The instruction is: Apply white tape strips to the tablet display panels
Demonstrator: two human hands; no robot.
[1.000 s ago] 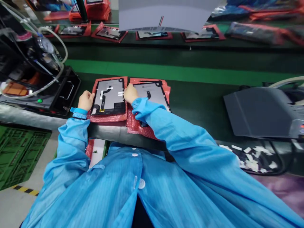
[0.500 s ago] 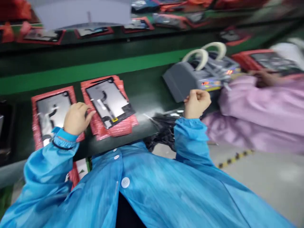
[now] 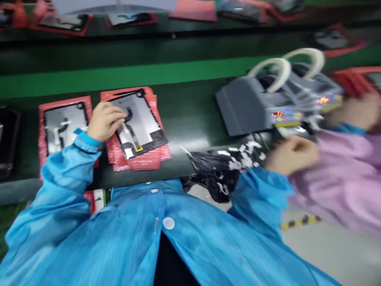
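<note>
My left hand [image 3: 107, 120] is over the left edge of a tablet-sized screen panel [image 3: 145, 119], its fingers drawn together near the black flex cable and a small white tab. Whatever lies between the fingertips is too small to make out. The panel lies back side up on a stack of pink bubble-wrap sleeves [image 3: 149, 163]. To its left, a second screen panel [image 3: 71, 115] rests on pink bubble wrap. My right hand [image 3: 293, 155] is at the right, in front of the grey tape dispenser, smeared by motion; its grip cannot be read.
Two grey tape dispensers [image 3: 244, 107] with red digits stand at the back right. A black plastic bag [image 3: 205, 161] with white scraps hangs at the bench edge. A co-worker's pink sleeve [image 3: 342, 171] and blurred hand [image 3: 357, 113] are close by. Wrapped panels line the shelf [image 3: 178, 47].
My left hand has moved up and right onto the panel, its fingers closing together. My right hand has swung right and down, away from the dispenser's front corner. The view has shifted slightly.
</note>
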